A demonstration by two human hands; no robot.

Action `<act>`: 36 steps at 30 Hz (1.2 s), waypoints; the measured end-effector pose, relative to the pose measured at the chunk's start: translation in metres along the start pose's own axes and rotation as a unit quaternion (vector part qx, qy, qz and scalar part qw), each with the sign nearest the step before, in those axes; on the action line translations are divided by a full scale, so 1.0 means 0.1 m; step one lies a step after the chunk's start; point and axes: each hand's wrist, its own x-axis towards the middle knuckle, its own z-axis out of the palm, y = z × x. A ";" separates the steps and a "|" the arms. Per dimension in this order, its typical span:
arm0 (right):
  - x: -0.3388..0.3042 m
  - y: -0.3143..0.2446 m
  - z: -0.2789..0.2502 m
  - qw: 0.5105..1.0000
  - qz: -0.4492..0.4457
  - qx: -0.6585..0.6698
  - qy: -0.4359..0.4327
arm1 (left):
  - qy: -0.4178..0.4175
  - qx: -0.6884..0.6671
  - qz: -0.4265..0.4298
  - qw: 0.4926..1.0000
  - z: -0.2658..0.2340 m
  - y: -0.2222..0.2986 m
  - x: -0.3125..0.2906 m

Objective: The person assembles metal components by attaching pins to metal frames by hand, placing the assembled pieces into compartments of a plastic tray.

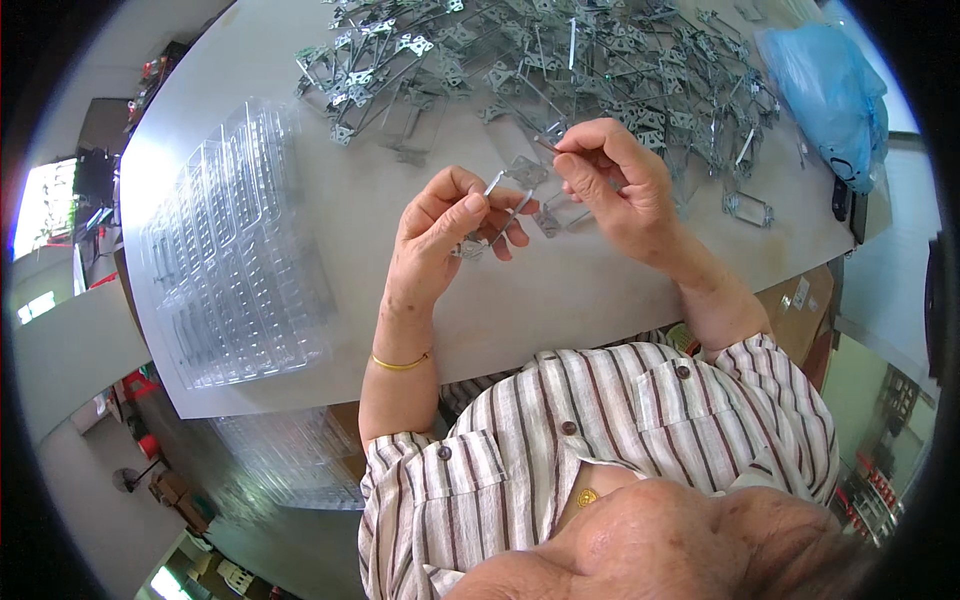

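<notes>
My left hand [432, 238] is closed on a small metal bracket frame [522, 172], a rectangle of thin bars with cut-out plates at its ends, held tilted above the table. To its right, my right hand [628, 198] pinches a thin, dark, reddish stick-like piece [546, 145] between thumb and fingertips. That piece's tip points toward the frame, apart from it or nearly touching; I cannot tell which. Just beyond both hands spreads a big heap of similar metal bracket frames [440, 75]. One single frame [748, 209] lies to the right of my right hand.
Clear plastic blister trays [235, 250] are stacked on the table's left side, and more trays [290, 450] sit below its edge. A blue plastic bag [828, 100] stands at the far right, with a black object [840, 198] beside it. Cardboard [800, 305] is under the right edge.
</notes>
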 end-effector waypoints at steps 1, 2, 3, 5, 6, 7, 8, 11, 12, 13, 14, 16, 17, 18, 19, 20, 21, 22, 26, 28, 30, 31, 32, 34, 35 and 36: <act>0.01 0.00 -0.02 1.000 -0.003 -0.029 0.005 | 0.001 0.000 0.003 1.000 -0.01 0.00 0.00; 0.02 -0.02 -0.02 1.000 -0.006 -0.029 0.003 | 0.014 -0.008 0.014 1.000 -0.03 -0.01 0.01; 0.02 -0.04 -0.02 0.999 -0.010 -0.046 -0.006 | 0.026 -0.017 0.024 0.999 -0.04 -0.03 0.01; 0.01 -0.05 -0.01 0.998 -0.015 -0.063 -0.016 | 0.025 -0.021 0.034 0.999 -0.08 -0.05 0.01; 0.01 -0.06 0.01 0.998 -0.007 -0.056 -0.018 | 0.023 -0.026 0.043 0.999 -0.08 -0.05 0.02; 0.01 -0.06 0.02 0.999 0.000 -0.048 -0.021 | 0.022 -0.026 0.043 0.998 -0.08 -0.05 0.02; 0.01 -0.06 0.02 0.999 0.000 -0.049 -0.020 | 0.022 -0.024 0.047 0.998 -0.07 -0.05 0.02; 0.00 -0.06 0.02 0.999 0.012 -0.042 -0.021 | 0.022 -0.019 0.050 0.998 -0.06 -0.07 0.04; 0.01 -0.06 0.03 0.999 0.003 -0.044 -0.021 | 0.023 -0.016 0.050 0.998 -0.06 -0.07 0.04; 0.01 -0.06 0.03 0.999 -0.007 -0.045 -0.021 | 0.023 -0.016 0.050 0.998 -0.07 -0.08 0.04; 0.00 -0.06 0.03 0.999 -0.007 -0.046 -0.020 | 0.020 0.000 0.050 0.999 -0.08 -0.08 0.04; 0.00 -0.08 0.03 0.999 0.010 -0.038 -0.026 | 0.018 0.016 0.051 0.998 -0.07 -0.07 0.04; 0.00 -0.08 0.03 0.999 0.010 -0.038 -0.026 | 0.024 0.009 0.047 0.999 -0.06 -0.06 0.04; -0.01 -0.07 0.02 0.999 0.015 -0.042 -0.030 | 0.029 0.002 0.043 0.999 -0.05 -0.06 0.04; -0.01 -0.07 0.02 0.998 0.020 -0.045 -0.035 | 0.029 0.002 0.043 0.999 -0.04 -0.06 0.04; -0.01 -0.09 0.01 0.998 0.021 -0.045 -0.034 | 0.033 0.008 0.043 0.998 -0.04 -0.06 0.04; -0.01 -0.12 0.01 0.998 0.037 -0.037 -0.041 | 0.038 0.015 0.045 0.998 -0.04 -0.06 0.03; 0.00 -0.15 0.01 0.997 0.053 -0.029 -0.047 | 0.040 0.016 0.045 0.998 -0.05 -0.05 0.03; -0.01 -0.15 0.00 0.996 0.070 -0.004 -0.058 | 0.045 0.049 0.048 0.997 -0.05 -0.05 0.03; 0.00 -0.16 0.01 0.995 0.079 -0.004 -0.059 | 0.050 0.053 0.044 0.996 -0.06 -0.06 0.03; 0.00 -0.17 0.02 0.995 0.085 -0.005 -0.057 | 0.057 0.070 0.046 0.995 -0.06 -0.06 0.03; 0.00 -0.17 0.02 0.994 0.091 -0.006 -0.055 | 0.057 0.070 0.046 0.995 -0.06 -0.06 0.03; -0.01 -0.16 0.02 0.994 0.092 -0.007 -0.054 | 0.057 0.070 0.031 0.995 -0.05 -0.06 0.02; -0.01 -0.14 0.01 0.994 0.097 0.024 -0.055 | 0.059 0.074 0.015 0.995 -0.02 -0.03 0.01; -0.01 -0.14 0.00 0.994 0.096 0.025 -0.055 | 0.051 0.092 0.014 0.994 -0.01 -0.03 0.01; 0.00 -0.14 0.00 0.986 0.133 0.074 -0.074 | 0.042 0.107 0.014 0.993 -0.02 -0.03 0.01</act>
